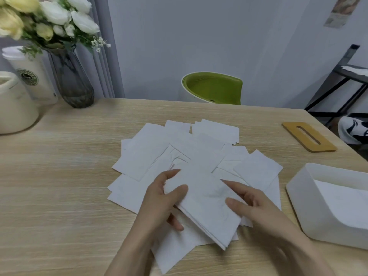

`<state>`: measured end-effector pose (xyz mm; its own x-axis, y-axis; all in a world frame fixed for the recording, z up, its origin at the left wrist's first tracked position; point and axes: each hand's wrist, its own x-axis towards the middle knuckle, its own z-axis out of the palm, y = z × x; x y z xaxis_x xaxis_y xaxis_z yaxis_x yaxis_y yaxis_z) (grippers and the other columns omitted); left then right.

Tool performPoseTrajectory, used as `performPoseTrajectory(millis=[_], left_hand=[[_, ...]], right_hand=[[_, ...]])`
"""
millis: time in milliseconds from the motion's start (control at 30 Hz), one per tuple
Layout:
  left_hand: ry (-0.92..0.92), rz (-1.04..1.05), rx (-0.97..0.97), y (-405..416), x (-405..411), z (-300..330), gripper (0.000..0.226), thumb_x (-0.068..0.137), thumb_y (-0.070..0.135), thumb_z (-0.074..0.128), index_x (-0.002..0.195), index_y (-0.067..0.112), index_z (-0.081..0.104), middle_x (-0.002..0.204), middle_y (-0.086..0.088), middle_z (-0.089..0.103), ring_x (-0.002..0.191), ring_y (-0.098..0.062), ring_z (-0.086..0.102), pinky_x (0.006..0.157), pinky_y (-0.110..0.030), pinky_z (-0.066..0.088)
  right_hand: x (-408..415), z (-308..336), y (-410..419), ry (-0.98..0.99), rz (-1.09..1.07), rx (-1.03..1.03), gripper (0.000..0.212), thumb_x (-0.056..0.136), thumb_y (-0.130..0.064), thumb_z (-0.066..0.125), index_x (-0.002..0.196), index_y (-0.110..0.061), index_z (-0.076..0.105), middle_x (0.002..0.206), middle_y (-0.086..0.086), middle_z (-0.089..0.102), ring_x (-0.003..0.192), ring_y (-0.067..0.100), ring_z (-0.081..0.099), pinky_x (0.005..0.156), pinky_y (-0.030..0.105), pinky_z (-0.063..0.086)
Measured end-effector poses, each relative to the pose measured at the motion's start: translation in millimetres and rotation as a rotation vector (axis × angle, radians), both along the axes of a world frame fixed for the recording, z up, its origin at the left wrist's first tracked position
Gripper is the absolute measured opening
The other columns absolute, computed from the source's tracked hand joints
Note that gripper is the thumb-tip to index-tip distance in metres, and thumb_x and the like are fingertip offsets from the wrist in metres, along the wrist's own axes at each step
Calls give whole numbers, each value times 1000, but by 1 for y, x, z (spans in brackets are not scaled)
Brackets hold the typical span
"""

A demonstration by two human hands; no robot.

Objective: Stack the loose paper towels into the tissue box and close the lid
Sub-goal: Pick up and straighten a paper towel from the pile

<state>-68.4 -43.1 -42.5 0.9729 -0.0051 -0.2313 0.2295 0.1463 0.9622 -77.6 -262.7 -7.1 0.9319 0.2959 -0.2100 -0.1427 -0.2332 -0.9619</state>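
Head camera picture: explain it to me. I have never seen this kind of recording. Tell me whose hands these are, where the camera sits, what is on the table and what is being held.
There is no machine here. A person wears one wide-angle camera on the head, looking forward and down, so you see their own two bare hands from above.

The left hand and the right hand together grip a small stack of paper towels, thumbs on top. Beneath and beyond it, loose paper towels lie spread over the wooden table.

At the right stands the white tissue box, open, with some paper already inside. Its wooden lid, with a slot, lies apart from it, farther back on the table.

At the far left are a vase of flowers, a paper cup and a cream container. A green chair stands behind the table.
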Motion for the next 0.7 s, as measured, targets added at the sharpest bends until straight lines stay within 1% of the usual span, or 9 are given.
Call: performPoseTrajectory(millis=[100,167,200,267,333,400,500,600,700], left_hand=[[-8,3,-6,1,-2,0,46,73,24,72,116,35,61,109,-5,69,54,-28,64,37,-30,48],[-27,128,-8,-1,-1,0,46,82,13,74,118,38,59,121,-8,60,51,-16,65,42,-34,53],[-31,189,-15,-2,-1,1,46,85,10,71,118,40,58,126,-8,56,48,-14,64,47,-37,56],[-59,262,-50,-8,-2,0,46,88,8,67,119,41,56,132,-8,53,50,-14,65,52,-37,59],[-92,259,-72,-12,-3,-1,49,86,11,71,124,38,55,131,-4,56,66,-14,71,57,-35,60],[-135,209,-43,-11,-2,0,57,77,22,75,128,34,54,117,1,68,88,-14,72,64,-30,59],[-256,151,21,-6,5,6,54,73,23,71,124,30,56,91,6,76,88,-11,72,68,-17,53],[-331,103,65,-3,12,5,44,77,20,70,118,31,58,102,8,75,95,-10,70,76,-21,53],[-306,74,103,-3,13,-6,44,78,21,72,118,34,58,108,9,71,102,-10,66,88,-31,52]], right_hand=[[10,1,-3,-28,-128,24,37,87,-8,63,118,-27,65,103,-12,71,103,3,62,78,13,49],[12,-5,-1,-50,-289,112,43,81,-13,68,121,-28,62,75,-12,65,77,5,59,68,17,44],[12,-9,2,-15,-325,188,47,78,-16,70,123,-26,60,73,-9,66,72,8,59,70,22,44],[7,-16,11,99,-310,362,51,74,-19,71,124,-19,60,95,4,74,86,19,67,77,29,50],[2,-19,18,98,-271,385,40,80,-10,67,120,-12,63,107,9,73,99,23,70,79,27,56],[1,-18,20,-28,-316,253,30,86,0,62,113,-12,67,102,2,75,95,17,71,74,20,56],[6,-8,17,-235,-337,97,29,89,2,60,104,-22,69,96,-8,75,89,6,69,77,18,53],[9,-8,17,-345,-322,-23,29,89,-3,61,104,-27,66,98,-12,72,86,1,62,83,21,46],[7,-22,18,-296,-322,-6,25,88,-2,62,108,-18,63,103,-5,71,101,15,63,92,34,47]])
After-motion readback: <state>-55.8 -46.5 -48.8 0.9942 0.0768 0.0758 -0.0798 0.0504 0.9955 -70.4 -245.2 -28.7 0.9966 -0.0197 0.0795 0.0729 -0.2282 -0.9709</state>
